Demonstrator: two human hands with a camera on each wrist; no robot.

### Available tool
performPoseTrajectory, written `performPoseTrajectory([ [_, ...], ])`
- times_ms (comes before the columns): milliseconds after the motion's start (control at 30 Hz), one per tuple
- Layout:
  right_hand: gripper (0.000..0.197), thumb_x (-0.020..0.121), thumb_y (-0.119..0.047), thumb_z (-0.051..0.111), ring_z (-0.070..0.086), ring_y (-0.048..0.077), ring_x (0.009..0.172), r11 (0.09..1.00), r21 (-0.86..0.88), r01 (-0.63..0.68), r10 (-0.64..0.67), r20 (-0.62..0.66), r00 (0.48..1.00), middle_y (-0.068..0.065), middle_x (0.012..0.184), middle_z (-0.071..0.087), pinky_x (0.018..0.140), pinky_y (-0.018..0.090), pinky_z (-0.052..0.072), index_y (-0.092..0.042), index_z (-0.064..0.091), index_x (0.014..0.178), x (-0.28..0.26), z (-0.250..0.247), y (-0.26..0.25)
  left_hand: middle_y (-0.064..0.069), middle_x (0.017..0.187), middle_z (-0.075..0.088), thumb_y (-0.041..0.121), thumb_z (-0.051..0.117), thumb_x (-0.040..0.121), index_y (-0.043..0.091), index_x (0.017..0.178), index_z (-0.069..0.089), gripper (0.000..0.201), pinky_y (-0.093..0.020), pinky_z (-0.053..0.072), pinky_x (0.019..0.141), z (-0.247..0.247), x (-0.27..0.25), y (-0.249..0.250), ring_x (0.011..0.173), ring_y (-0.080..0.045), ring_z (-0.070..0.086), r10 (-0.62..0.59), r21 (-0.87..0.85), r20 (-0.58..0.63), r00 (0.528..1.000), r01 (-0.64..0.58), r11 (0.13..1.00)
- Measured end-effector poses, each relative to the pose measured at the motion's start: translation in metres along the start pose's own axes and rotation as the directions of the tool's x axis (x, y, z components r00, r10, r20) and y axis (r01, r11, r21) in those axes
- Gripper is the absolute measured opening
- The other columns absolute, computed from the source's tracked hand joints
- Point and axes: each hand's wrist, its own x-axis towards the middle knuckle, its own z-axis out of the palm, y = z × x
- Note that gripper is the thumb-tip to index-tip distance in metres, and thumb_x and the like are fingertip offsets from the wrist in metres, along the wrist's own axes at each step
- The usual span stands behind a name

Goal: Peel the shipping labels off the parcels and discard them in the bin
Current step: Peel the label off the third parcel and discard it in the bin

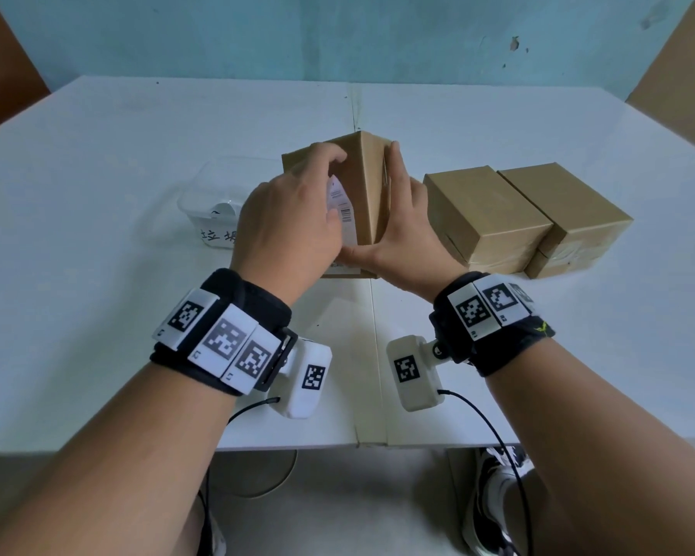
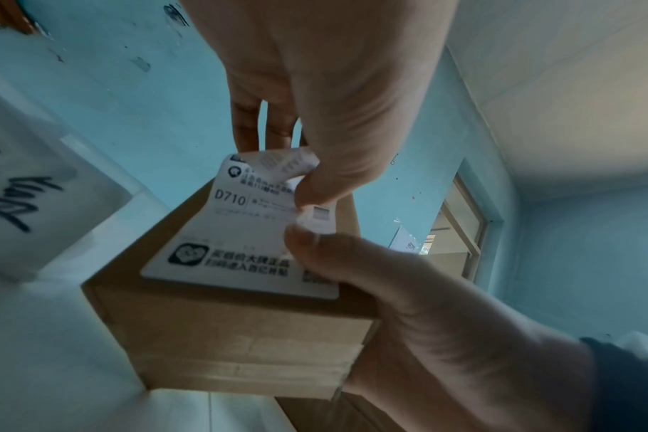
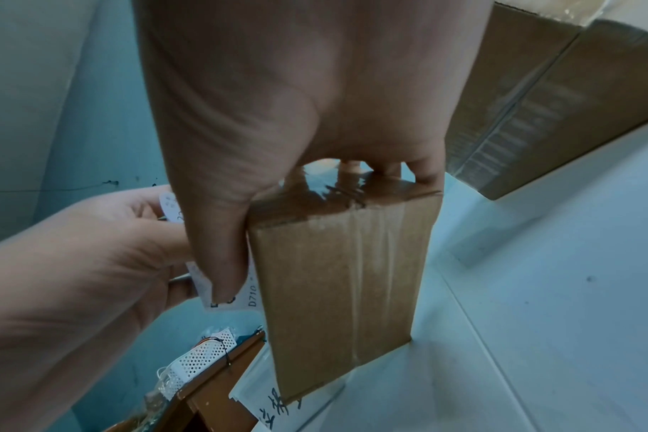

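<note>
**A:** What am I looking at first?

**B:** The table (image 1: 97,162) is the biggest thing. Three boxes are sitting on it. Two boxes (image 1: 526,218) are lying flat on my right, side by side and touching. The third box (image 1: 368,186) is standing up on end in the middle, right in front of me, with its long side pointing up.

**A:** Where is the bin?

**B:** The bin (image 1: 213,194) is sitting to the left of the standing box, close by it. So I am thinking the label will be going left, and my left hand is the nearer one.

**A:** And the label?

**B:** The label (image 2: 233,233) is sticking to the box face that is turned to my left. It is running long up the box. Its top end is curling away from the box; the bottom end is lying flat and stuck.

**A:** What are the hands doing?

**B:** My right hand (image 1: 402,226) is gripping the box, thumb on the label side and fingers (image 3: 424,172) curled over the far end. My left hand (image 1: 293,218) is pinching the loose top of the label between thumb and fingers.
</note>
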Motion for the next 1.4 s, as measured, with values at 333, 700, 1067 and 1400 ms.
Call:
performPoseTrajectory([
  [333, 0.136, 0.082, -0.032, 0.092, 0.046, 0.001, 0.110, 0.997, 0.011, -0.076, 0.076, 0.028, 0.997, 0.006, 0.156, 0.025, 0.100, 0.019, 0.036, -0.036, -0.012, 0.169, 0.002, 0.000, 0.003, 0.003, 0.099, 0.069, 0.027, 0.068, 0.093, 0.021, 0.100, 0.067, 0.009, -0.027, 0.045, 0.070, 0.006, 0.004, -0.016, 0.088, -0.019, 0.063, 0.082, -0.070, -0.060, 0.995, -0.086, 0.994],
  [700, 0.131, 0.083, -0.032, 0.089, 0.045, 0.009, 0.109, 0.985, 0.046, -0.167, 0.169, -0.034, 0.985, 0.009, 0.152, 0.031, 0.099, 0.019, 0.035, -0.037, -0.009, 0.169, 0.009, -0.005, 0.008, 0.003, 0.086, 0.071, 0.011, 0.064, 0.087, 0.020, 0.087, 0.074, 0.014, -0.031, 0.048, 0.063, 0.006, 0.004, -0.021, 0.080, -0.024, 0.062, 0.172, -0.100, -0.111, 0.979, -0.183, 0.978],
  [1067, 0.139, 0.053, -0.056, 0.092, 0.061, 0.026, 0.124, 0.970, 0.135, -0.202, 0.215, -0.087, 0.973, 0.009, 0.138, 0.055, 0.106, 0.053, 0.056, -0.046, 0.009, 0.165, 0.024, -0.001, 0.021, 0.001, 0.083, 0.071, 0.011, 0.058, 0.084, 0.018, 0.083, 0.074, 0.018, -0.038, 0.051, 0.060, 0.006, 0.002, -0.017, 0.073, -0.028, 0.062, 0.245, -0.110, -0.165, 0.955, -0.265, 0.958],
  [1400, 0.134, 0.054, -0.057, 0.095, 0.058, 0.030, 0.131, 0.966, 0.175, -0.189, 0.212, -0.125, 0.969, 0.009, 0.140, 0.057, 0.108, 0.052, 0.055, -0.044, 0.018, 0.162, 0.027, 0.002, 0.030, 0.002, 0.094, 0.071, 0.007, 0.065, 0.087, 0.018, 0.096, 0.074, 0.017, -0.039, 0.056, 0.067, 0.006, 0.003, -0.018, 0.083, -0.024, 0.065, 0.238, -0.111, -0.189, 0.953, -0.262, 0.959],
])
